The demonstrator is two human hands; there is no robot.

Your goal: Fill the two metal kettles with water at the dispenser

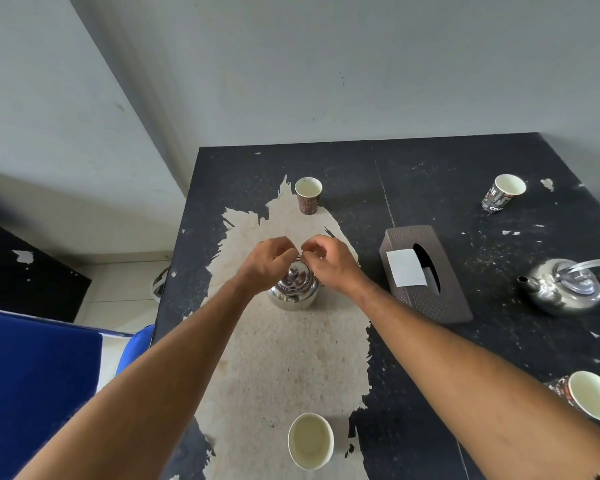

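A small shiny metal kettle with its lid on stands in the middle of the worn black table. My left hand and my right hand meet just above it, fingers pinched on its thin handle, which is mostly hidden by them. A second metal kettle with a clear handle and a spout pointing left stands at the right side of the table, apart from both hands. No dispenser is in view.
Several paper cups stand around: one at the back, one back right, one near right, one at the front. A brown tissue box lies between the kettles. A blue chair is at left.
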